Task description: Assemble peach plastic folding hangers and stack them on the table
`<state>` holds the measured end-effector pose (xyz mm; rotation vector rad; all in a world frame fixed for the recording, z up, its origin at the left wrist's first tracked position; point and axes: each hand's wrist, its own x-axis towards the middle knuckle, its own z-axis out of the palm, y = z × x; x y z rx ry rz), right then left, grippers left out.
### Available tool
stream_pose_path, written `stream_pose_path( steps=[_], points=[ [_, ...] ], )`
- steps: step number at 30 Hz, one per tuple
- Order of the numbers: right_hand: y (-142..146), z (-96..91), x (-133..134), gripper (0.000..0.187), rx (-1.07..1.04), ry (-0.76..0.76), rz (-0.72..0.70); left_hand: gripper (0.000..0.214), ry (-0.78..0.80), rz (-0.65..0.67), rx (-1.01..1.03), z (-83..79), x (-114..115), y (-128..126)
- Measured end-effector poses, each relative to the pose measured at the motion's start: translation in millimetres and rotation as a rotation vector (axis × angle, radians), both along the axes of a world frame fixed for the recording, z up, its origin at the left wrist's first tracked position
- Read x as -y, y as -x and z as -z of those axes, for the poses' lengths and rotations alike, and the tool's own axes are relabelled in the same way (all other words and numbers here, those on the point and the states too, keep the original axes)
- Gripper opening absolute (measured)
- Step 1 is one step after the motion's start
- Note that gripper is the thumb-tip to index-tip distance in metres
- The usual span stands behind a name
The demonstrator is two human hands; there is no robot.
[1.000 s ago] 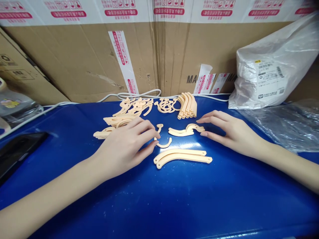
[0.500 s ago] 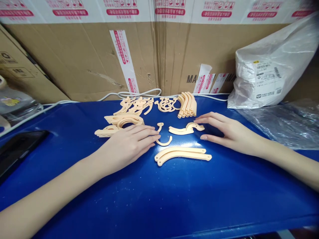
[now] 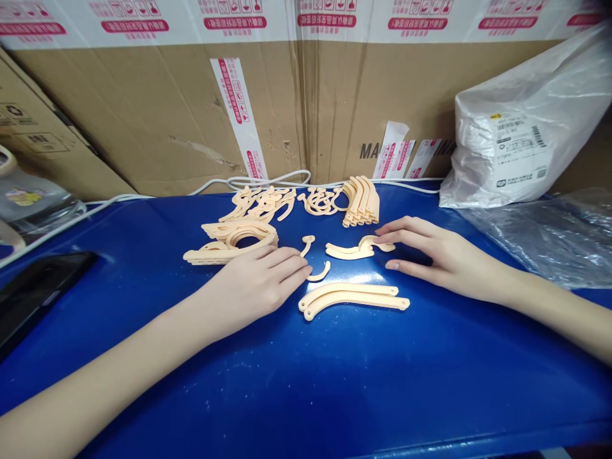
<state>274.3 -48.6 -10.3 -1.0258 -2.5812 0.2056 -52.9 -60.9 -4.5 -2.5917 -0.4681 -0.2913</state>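
Observation:
My left hand [image 3: 268, 280] lies palm down, fingers outstretched, its fingertips covering part of a small beige curved hook piece [image 3: 319, 273]. That piece's upper end shows just beyond the fingers. My right hand [image 3: 430, 254] is open, thumb apart from the fingers, its fingertips at the right end of a pair of short wavy beige pieces [image 3: 351, 252]. Two long curved beige strips [image 3: 354, 298] with holes at their ends lie side by side, nearer to me. Left of them, a stack of flat beige pieces with a round opening [image 3: 217, 252] sits beside my left hand.
Farther back lie several slim beige pieces [image 3: 258, 203], thin curved pieces [image 3: 319, 201] and a row of curved strips [image 3: 362, 201]. A white cable [image 3: 210, 185] runs along cardboard boxes [image 3: 167, 115]. A phone [image 3: 43, 293] lies left; a white plastic bag [image 3: 507, 140] stands right.
My left hand has shifted slightly right, hiding more of the hook piece. My right hand's fingertips now overlap the wavy pieces' right end. The strips lie as before.

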Motion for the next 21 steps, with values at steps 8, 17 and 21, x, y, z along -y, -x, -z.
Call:
stream_pose_path(
  steps=[8,17,21],
  points=[
    [0.8,-3.1,5.4,0.032,-0.008,-0.024,-0.008,0.036,-0.084,-0.056,-0.087,-0.3,3.3,-3.2],
    [6.9,-8.8,5.3,0.027,-0.016,-0.118,-0.032,0.027,-0.011,-0.023,0.057,-1.9,5.4,-4.4],
    [16.8,-16.0,9.3,0.025,0.049,-0.247,-0.072,0.019,0.165,-0.025,0.230,0.0,11.7,-8.7]
  ],
)
